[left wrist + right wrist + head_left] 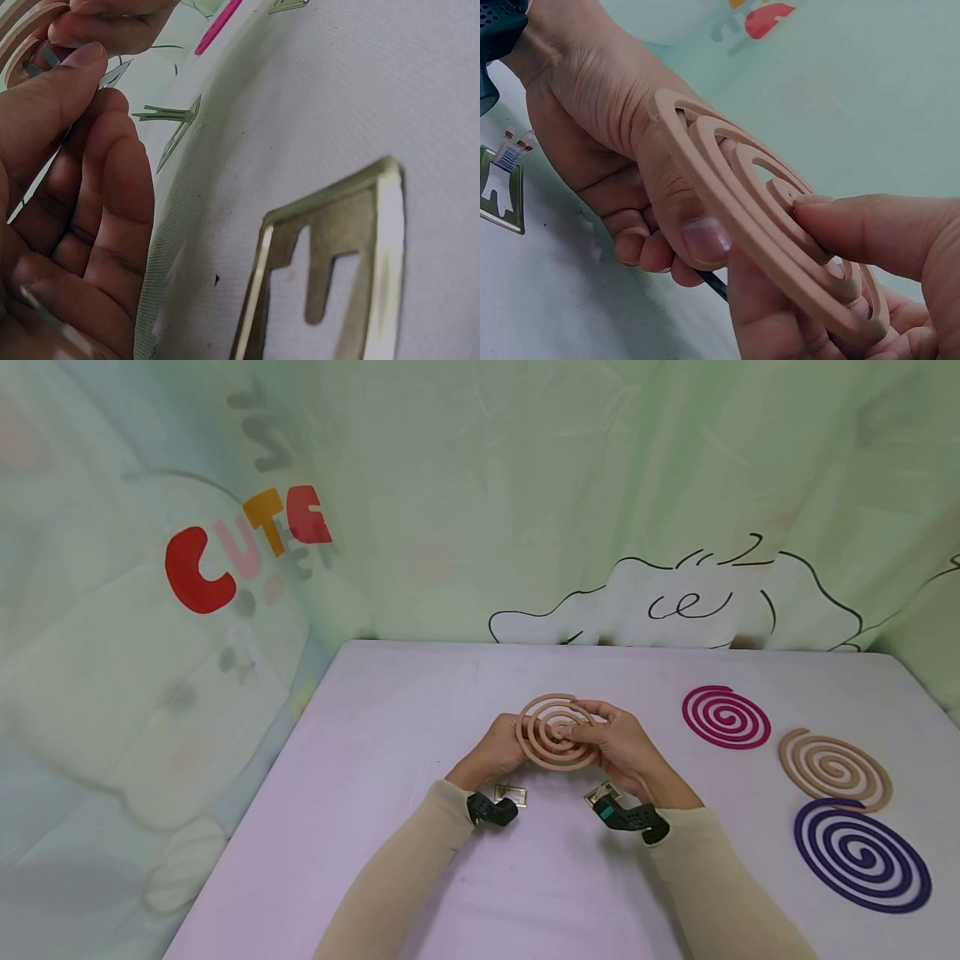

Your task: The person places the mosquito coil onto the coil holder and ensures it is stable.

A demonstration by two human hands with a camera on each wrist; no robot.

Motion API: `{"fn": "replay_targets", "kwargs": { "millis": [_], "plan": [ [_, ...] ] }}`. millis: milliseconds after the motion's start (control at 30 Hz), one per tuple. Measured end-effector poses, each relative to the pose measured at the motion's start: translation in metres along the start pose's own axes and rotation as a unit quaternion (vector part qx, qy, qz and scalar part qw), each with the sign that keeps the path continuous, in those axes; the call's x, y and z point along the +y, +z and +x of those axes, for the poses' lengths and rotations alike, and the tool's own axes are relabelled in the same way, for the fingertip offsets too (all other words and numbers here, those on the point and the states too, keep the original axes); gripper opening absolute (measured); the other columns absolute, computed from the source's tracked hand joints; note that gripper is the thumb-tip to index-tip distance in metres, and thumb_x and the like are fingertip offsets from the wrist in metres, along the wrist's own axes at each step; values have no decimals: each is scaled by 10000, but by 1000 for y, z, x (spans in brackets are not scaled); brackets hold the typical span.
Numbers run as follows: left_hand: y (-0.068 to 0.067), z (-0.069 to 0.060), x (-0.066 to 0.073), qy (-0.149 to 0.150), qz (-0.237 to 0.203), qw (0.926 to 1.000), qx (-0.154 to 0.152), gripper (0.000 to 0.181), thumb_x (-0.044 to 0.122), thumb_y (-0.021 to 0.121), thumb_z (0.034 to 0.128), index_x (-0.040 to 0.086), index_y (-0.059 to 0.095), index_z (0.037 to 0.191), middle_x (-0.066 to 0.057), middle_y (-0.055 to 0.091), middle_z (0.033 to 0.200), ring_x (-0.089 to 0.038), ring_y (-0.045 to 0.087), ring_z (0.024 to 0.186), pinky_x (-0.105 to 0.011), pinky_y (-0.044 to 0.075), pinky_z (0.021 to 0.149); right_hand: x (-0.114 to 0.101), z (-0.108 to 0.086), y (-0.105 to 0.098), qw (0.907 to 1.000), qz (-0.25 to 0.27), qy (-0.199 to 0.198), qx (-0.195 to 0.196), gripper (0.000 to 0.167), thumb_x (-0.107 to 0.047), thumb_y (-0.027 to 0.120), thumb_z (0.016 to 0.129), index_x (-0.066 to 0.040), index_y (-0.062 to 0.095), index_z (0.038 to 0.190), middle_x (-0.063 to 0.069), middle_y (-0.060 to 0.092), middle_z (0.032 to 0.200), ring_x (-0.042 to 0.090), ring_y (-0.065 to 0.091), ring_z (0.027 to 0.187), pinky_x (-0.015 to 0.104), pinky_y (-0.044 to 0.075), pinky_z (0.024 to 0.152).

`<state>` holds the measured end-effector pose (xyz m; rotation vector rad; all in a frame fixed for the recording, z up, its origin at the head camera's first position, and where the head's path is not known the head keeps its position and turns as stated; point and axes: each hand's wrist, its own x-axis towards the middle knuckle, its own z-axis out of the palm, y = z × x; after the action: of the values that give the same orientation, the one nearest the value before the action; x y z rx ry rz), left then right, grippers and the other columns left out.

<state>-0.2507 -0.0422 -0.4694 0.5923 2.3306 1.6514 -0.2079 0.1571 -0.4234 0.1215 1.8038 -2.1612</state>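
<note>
A tan mosquito coil (557, 732) is held up above the table, in front of the person's body. My right hand (624, 747) pinches it near the centre, thumb on the near face. My left hand (501, 743) is behind the coil; its thumb and fingers pinch a thin metal coil stand (116, 75), mostly hidden by the hands, with a bent tab by the coil. In the right wrist view the left thumb lies close to the coil's rim, over a dark metal edge (714, 283).
Flat metal coil stands (511, 794) with cut-out tabs lie near the wrists, one by the right wrist (602, 793). To the right lie a pink coil (726, 717), another tan coil (834, 768) and a purple coil (862, 856) overlapping it. A printed curtain (450, 510) hangs behind the table.
</note>
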Motion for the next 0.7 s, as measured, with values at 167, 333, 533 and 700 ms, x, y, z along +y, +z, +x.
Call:
{"fn": "replay_targets", "kwargs": {
  "millis": [167,333,533,700],
  "plan": [
    [0,0,0,-63,-105,9999,27,99,37,746,947,-60,757,963,57,591,699,-71,446,616,-198,370,572,0,-1,0,9999,-95,50,33,728,-63,695,993,15,283,1589,46,715,1024,111,727,842,247,608,715],
    [0,1,-1,-58,-174,9998,39,109,48,755,943,-60,755,935,69,572,663,-74,432,600,-203,359,562,0,-1,-1,9999,-95,60,20,729,-68,689,996,9,278,1594,39,720,1008,108,725,825,248,607,706],
    [1,1,-3,-35,-153,9999,62,114,56,760,941,-56,756,918,72,568,652,-72,429,596,-207,361,558,1,-2,-1,9999,-85,65,17,734,-72,692,996,13,271,1592,36,723,1000,107,729,814,250,608,701],
    [1,1,-1,-32,-84,9999,67,120,65,755,948,-48,759,907,66,564,652,-75,433,596,-208,365,561,0,-2,-1,10000,-55,58,12,727,-66,693,994,20,275,1583,35,722,1000,106,727,813,249,608,703]
  ]
}}
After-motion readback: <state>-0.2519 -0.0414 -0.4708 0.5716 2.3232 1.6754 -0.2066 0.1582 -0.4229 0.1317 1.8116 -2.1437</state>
